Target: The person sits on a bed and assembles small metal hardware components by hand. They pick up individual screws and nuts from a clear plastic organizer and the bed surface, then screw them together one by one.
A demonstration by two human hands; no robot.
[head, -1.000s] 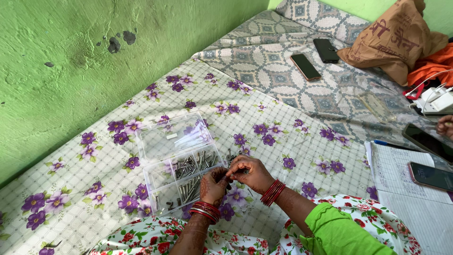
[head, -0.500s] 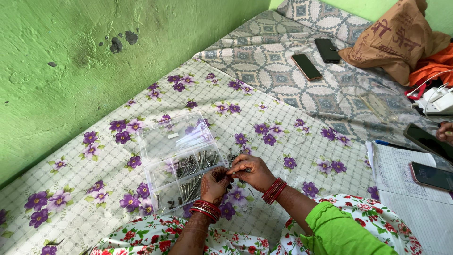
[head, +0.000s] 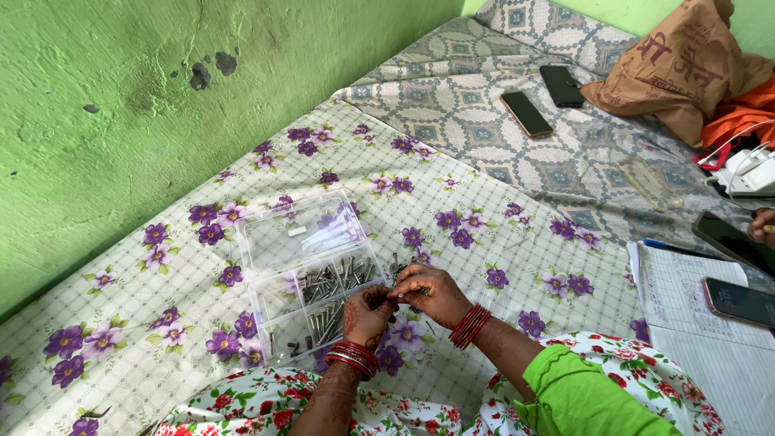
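Clear plastic compartment box [head: 311,278] on the flowered bedsheet [head: 161,323], lid open, metal pins [head: 327,303] heaped in its sections. Just right of it, left hand [head: 365,313] and right hand [head: 432,292] meeting fingertip to fingertip, pinched on one small metal piece [head: 395,295] too tiny to make out. Farther right, four phones: two [head: 526,113] on the patterned sheet, two [head: 739,301] by a white notebook [head: 710,339]; one brown bag [head: 674,64] with red lettering at top right.
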